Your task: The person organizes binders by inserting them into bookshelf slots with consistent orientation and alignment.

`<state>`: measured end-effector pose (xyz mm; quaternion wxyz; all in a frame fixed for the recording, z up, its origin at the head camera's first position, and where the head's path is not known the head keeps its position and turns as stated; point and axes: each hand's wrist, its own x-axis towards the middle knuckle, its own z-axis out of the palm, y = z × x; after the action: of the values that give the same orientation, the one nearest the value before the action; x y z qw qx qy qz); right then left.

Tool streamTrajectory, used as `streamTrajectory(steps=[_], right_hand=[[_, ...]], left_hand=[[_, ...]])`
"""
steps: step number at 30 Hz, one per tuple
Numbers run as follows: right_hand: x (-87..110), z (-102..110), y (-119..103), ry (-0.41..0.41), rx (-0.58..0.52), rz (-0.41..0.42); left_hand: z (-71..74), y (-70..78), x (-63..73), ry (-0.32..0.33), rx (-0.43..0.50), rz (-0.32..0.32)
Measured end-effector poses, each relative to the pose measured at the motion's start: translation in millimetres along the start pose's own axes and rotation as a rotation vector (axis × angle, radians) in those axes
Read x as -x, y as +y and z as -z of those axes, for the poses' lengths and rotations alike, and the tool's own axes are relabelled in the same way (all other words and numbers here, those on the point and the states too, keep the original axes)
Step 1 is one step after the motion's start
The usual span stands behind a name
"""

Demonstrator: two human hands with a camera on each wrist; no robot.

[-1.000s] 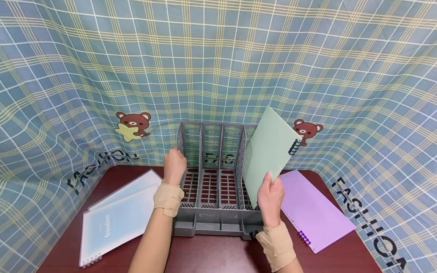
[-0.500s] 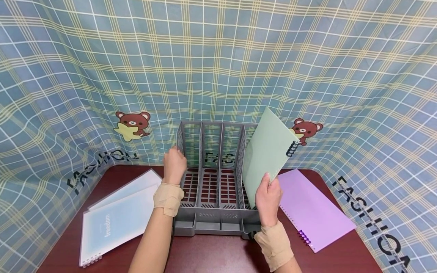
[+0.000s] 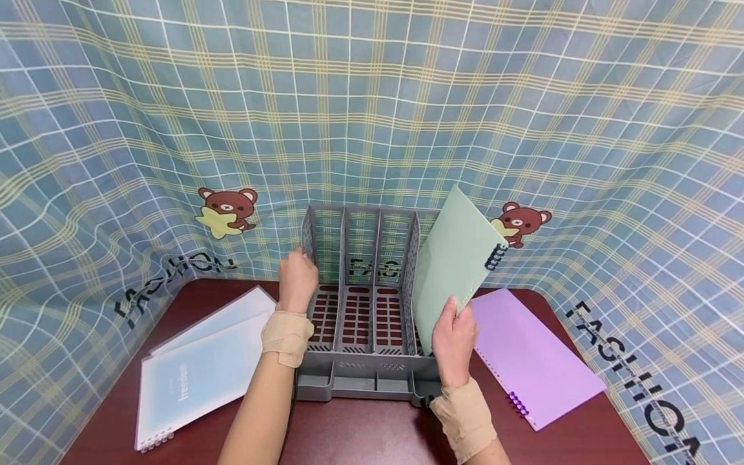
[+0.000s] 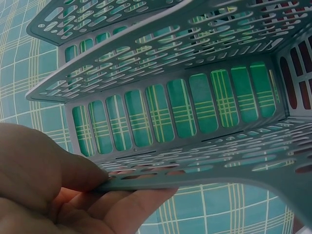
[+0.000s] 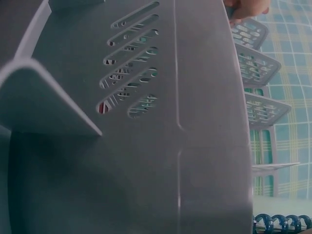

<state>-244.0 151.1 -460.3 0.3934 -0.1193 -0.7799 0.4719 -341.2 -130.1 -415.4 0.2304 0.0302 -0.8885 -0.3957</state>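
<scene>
The grey file rack [image 3: 372, 363] stands upright at the middle of the table, its upright dividers making several slots. My left hand [image 3: 298, 282] grips the rack's left side panel, and the left wrist view shows the thumb on one face and fingers [image 4: 141, 207] on the other. My right hand [image 3: 455, 339] holds a pale green ring-bound notebook [image 3: 456, 258] by its near edge, thumb on the cover. The notebook leans, with its lower corner in the rightmost slot and its black rings [image 3: 496, 256] facing right. In the right wrist view the rack's front wall [image 5: 209, 122] hides most of that hand.
A purple ring-bound notebook [image 3: 537, 361] lies on the table to the right of the rack. Two pale blue notebooks [image 3: 192, 387] overlap on the left. Along the rack's front runs a low row of small compartments. A plaid curtain [image 3: 372, 129] surrounds the table.
My right hand and the green notebook have shifted slightly left and the notebook has sunk a little at the rightmost slot. My left hand keeps its grip on the side panel.
</scene>
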Motion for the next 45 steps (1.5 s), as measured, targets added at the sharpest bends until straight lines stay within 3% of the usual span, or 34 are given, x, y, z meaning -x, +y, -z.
streamTrajectory(steps=[23,45], right_hand=[[9.4,-11,10,0.015,0.011,0.055],[13.6,-15,14,-0.016,0.037,0.050]], left_hand=[[-0.7,0.6,0.4,0.016,-0.003,0.003],[-1.1,1.0,-0.8,0.027,-0.005,0.000]])
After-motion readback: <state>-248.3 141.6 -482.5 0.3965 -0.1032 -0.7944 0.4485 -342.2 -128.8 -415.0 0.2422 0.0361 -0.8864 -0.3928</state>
